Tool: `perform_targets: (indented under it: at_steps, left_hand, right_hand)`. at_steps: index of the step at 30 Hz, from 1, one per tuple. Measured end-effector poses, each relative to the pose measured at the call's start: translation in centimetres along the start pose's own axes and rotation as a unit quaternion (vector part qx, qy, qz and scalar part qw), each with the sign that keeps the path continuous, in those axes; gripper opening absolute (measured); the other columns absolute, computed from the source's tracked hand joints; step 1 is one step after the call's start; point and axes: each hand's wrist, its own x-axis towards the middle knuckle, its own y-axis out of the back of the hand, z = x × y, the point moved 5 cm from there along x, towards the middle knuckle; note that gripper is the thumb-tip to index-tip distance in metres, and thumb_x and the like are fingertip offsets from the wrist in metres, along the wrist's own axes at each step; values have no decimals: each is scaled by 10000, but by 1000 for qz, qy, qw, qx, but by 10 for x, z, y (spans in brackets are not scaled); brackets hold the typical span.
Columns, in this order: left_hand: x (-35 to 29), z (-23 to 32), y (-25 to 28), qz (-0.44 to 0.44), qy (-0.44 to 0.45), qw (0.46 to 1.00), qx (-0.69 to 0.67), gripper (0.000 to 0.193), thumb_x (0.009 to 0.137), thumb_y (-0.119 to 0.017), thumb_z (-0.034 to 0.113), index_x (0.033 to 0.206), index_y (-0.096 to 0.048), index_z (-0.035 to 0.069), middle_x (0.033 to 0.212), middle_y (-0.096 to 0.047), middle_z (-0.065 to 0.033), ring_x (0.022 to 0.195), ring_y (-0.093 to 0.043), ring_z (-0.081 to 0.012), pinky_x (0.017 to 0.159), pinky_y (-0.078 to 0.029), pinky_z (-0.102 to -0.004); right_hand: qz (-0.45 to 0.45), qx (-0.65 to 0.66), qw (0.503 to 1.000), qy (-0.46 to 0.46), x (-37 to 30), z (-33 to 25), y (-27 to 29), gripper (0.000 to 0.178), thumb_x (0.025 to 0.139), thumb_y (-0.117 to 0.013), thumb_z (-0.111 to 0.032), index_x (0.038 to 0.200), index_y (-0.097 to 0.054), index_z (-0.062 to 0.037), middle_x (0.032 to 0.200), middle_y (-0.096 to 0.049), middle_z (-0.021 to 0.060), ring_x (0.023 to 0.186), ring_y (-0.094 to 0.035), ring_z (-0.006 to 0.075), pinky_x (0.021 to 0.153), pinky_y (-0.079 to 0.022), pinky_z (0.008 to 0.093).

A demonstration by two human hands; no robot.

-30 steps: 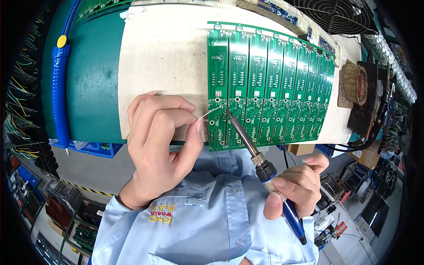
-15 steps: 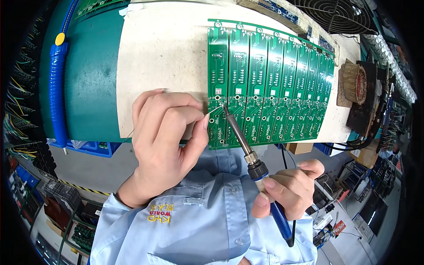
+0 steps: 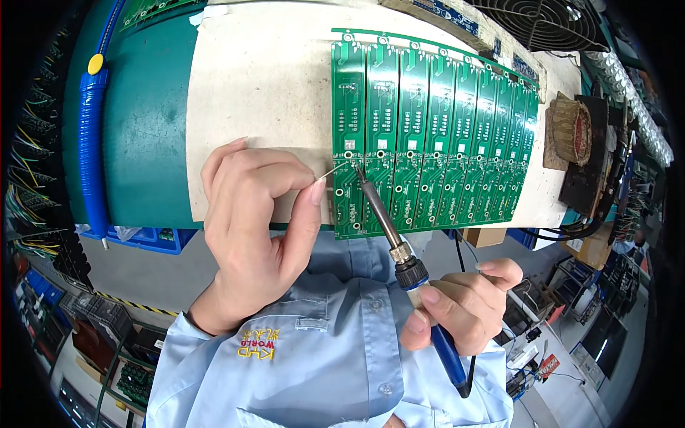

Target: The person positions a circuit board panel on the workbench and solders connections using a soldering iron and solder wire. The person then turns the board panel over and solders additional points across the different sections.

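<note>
Seeing yellow-red embroidered lettering (image 3: 258,343) on shirt (image 3: 342,364), white markings (image 3: 350,145) on green board panel (image 3: 427,143). Panel's just right of left hand (image 3: 260,207), thumb and finger pinching thin wire (image 3: 333,171); right hand (image 3: 467,307) curled around soldering iron (image 3: 410,273), tip at panel.

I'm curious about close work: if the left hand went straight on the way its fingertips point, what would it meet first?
The left hand would probably meet the left edge of the flat green circuit-board panel first, though one view leaves unclear whether it would pass above.

Iron handle (image 3: 448,357) partly behind right grip (image 3: 462,312)
</note>
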Motion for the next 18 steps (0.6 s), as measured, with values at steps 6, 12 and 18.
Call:
perform_targets:
  at_steps: [6, 12, 18]
  left_hand:
    - [0, 0, 0, 3, 2, 1000, -1, 146, 709, -618, -4, 807, -533, 63, 759, -589, -33, 700, -509, -171, 899, -360, -373]
    - [-2, -1, 5, 8, 7, 1000, 11, 148, 707, -614, -9, 802, -528, 65, 729, -572, -26, 683, -497, -168, 907, -354, -375]
    - [-2, 0, 7, -3, 15, 1000, 9, 146, 706, -608, -15, 796, -523, 64, 722, -558, -25, 664, -482, -164, 915, -352, -376]
  right_hand:
    - [-33, 29, 997, -59, 17, 6, 5, 107, 768, -612, -254, 721, -628, -159, 474, -530, -64, 380, -392, 62, 740, -341, 267]
    - [-5, 85, 994, -63, 21, 21, 19, 92, 780, -588, -243, 767, -611, -154, 446, -477, -68, 401, -368, 60, 743, -339, 287]
    - [302, -118, 920, -219, 2, 83, 61, 147, 855, -496, -147, 946, -565, -55, 717, -519, 26, 594, -439, 107, 679, -377, 230]
